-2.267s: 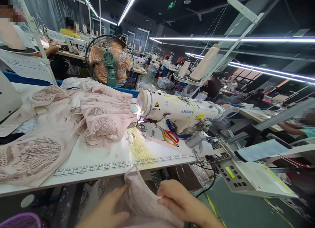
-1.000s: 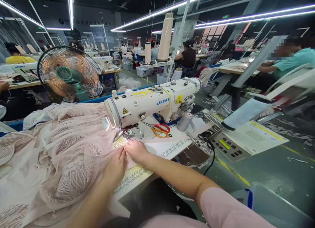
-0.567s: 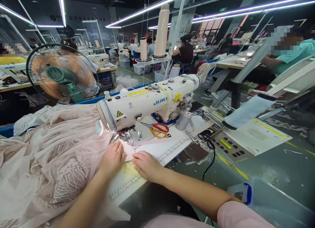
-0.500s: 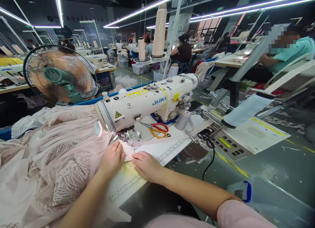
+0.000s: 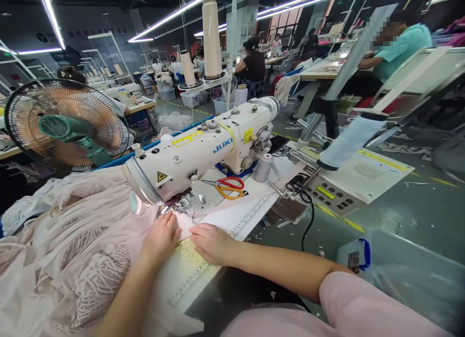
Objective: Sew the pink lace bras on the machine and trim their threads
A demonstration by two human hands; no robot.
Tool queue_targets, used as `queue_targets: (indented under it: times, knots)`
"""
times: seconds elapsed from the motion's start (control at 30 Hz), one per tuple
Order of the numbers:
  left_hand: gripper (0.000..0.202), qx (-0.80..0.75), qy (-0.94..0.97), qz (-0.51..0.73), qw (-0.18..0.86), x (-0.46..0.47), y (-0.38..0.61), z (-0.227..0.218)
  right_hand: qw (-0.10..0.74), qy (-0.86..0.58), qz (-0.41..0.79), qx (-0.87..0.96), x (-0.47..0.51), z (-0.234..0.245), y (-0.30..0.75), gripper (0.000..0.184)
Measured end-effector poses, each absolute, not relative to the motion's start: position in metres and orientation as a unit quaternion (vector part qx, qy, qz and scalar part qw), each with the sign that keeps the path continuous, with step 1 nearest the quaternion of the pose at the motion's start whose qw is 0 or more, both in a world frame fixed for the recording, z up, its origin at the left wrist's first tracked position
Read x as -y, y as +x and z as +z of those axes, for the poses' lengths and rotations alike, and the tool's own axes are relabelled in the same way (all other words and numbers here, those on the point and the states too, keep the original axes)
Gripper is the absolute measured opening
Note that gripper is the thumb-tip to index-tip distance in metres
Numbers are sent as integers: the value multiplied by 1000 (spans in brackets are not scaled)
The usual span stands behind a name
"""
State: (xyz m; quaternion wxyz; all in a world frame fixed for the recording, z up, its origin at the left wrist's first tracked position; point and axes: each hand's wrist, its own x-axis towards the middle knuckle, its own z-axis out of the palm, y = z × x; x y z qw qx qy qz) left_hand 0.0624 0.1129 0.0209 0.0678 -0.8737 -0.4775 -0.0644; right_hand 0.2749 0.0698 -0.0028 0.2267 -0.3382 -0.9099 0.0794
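A white JUKI sewing machine [image 5: 203, 150] stands on the white table [image 5: 250, 213]. My left hand [image 5: 160, 237] lies flat on pale pink lace fabric [image 5: 83, 249] just in front of the needle area. My right hand [image 5: 212, 242] rests beside it, fingers pressed down on a small pale piece of the fabric [image 5: 184, 225] on the table's ruler strip. Both hands are close together, fingers stretched out. The needle itself is hidden behind the machine head.
Red and yellow scissors [image 5: 227, 186] lie on the machine bed. A grey thread spool [image 5: 262, 167] stands to their right. A control panel [image 5: 332, 194] hangs off the table's right end. A fan [image 5: 65, 126] stands at back left. Other people work at far tables.
My hands came up from my lap with the fabric to the machine and settled flat before the needle. In the last half second only the view has shifted slightly.
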Motion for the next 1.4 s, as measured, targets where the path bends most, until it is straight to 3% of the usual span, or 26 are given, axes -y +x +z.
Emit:
queue_targets:
  times: [0.37,0.67,1.4]
  knots:
    - [41,432,-889,-63,136,-70,73,12,285,-330,46,899,-80,-9,253,20]
    - [43,422,-899,-103,48,-76,54,11,293,-301,31,907,-79,-5,259,25]
    - [46,385,-914,-130,-6,-105,30,13,273,-312,71,907,-78,-5,263,23]
